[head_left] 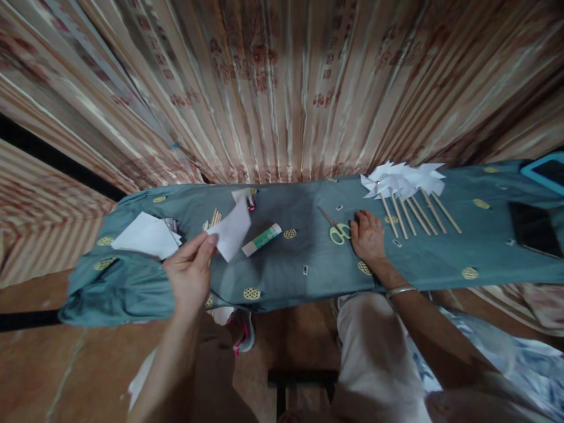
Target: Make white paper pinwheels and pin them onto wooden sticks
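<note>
a tall beige-brown striped fabric curtain [282,88] rises along the far edge of the long bench [299,276], draped in teal cloth with yellow pineapple prints. white paper pinwheels on pale wooden sticks [403,182] lie overlapped near that far edge, stick ends short of the near edge. a black flat rectangular device [535,229] lies toward the right end; a stack of white paper sheets [143,235] sits toward the left. the right hand [369,237] rests palm down, fingers loosely spread and gripping nothing, just beside the green-handled metal scissors. the left hand [191,273] pinches a white four-cornered paper sheet [231,232] between its fingers, above the bench. a green-and-white cylindrical glue stick [262,239] lies near the sheet, a stretch of cloth separating it from the scissors [337,230].
</note>
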The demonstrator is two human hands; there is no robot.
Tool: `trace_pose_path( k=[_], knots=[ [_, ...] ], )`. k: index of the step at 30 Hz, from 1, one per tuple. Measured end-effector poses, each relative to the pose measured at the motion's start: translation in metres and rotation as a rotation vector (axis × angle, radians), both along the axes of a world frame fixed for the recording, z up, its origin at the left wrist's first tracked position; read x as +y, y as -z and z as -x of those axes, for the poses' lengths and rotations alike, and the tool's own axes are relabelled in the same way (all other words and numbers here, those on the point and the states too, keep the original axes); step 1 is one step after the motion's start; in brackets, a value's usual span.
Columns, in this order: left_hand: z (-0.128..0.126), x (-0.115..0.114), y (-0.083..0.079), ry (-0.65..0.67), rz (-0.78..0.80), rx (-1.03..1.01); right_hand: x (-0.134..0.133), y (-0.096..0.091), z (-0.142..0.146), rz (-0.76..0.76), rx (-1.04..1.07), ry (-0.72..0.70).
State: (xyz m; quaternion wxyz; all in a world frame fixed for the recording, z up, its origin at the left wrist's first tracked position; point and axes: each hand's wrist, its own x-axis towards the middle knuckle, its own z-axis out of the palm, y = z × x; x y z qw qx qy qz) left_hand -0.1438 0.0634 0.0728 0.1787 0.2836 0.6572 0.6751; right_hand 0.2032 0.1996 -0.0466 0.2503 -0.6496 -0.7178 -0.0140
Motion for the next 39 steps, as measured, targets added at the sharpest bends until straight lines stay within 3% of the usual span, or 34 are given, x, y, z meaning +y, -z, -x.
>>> trace_pose_path(
  k=[3,6,11,14,17,22,25,29,32,35,39],
  knots=[
    [-0.037,0.01,0.01,0.266,0.05,-0.387,0.002,-0.001,-0.002,0.024,-0.005,0.004],
    [-0.064,0.018,0.024,0.437,0.139,-0.62,0.005,-0.008,-0.007,0.054,0.057,-0.02],
    [-0.089,0.028,0.044,0.527,0.203,-0.734,-0.006,-0.046,0.004,-0.039,0.3,-0.166],
    [-0.096,0.033,0.054,0.546,0.208,-0.764,-0.035,-0.078,0.03,-0.011,0.406,-0.349],
    [-0.1,0.037,0.063,0.576,0.216,-0.763,-0.071,-0.093,0.052,-0.028,0.345,-0.522],
    [-0.107,0.04,0.071,0.58,0.226,-0.743,-0.102,-0.07,0.058,0.027,0.101,-0.75],
    [-0.109,0.038,0.072,0.557,0.262,-0.712,-0.1,-0.053,0.053,0.04,0.107,-0.725],
    [-0.106,0.029,0.072,0.608,0.314,-0.473,-0.093,-0.046,0.048,0.071,0.245,-0.668],
    [-0.099,0.02,0.07,0.643,0.277,0.055,-0.091,-0.048,0.046,0.137,0.374,-0.632],
    [-0.092,0.013,0.067,0.786,0.28,0.546,-0.091,-0.05,0.045,0.252,0.509,-0.599],
    [-0.09,0.01,0.069,0.886,0.29,0.734,-0.089,-0.048,0.045,0.386,0.583,-0.531]
  ],
)
